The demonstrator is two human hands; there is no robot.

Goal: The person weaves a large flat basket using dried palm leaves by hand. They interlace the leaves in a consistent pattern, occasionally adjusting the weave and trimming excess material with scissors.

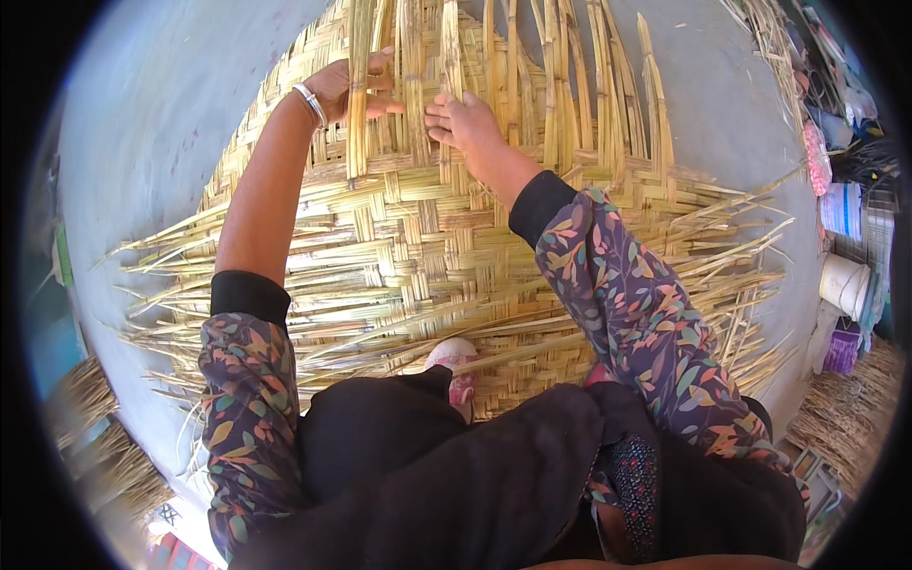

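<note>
A half-woven mat of split cane strips [418,247] in yellow and pale green lies spread beneath me. Several loose strip ends stand folded back along its far part. My left hand [353,92], a silver bangle on its wrist, reaches in behind a raised cane strip [357,142]; its fingers are stretched apart, their tips beside the neighbouring strips. Just to the right, my right hand [465,123] has its fingers bent round the lower part of another upright cane strip [450,47], which partly hides behind the hand.
My shoe [456,370] rests on the mat's near part. Long strip ends stick out past both sides over the grey floor [161,142]. Along the right stand a white bucket [844,285], a purple container [842,351] and bundled dry stalks [845,408]; more stalks [114,456] lie lower left.
</note>
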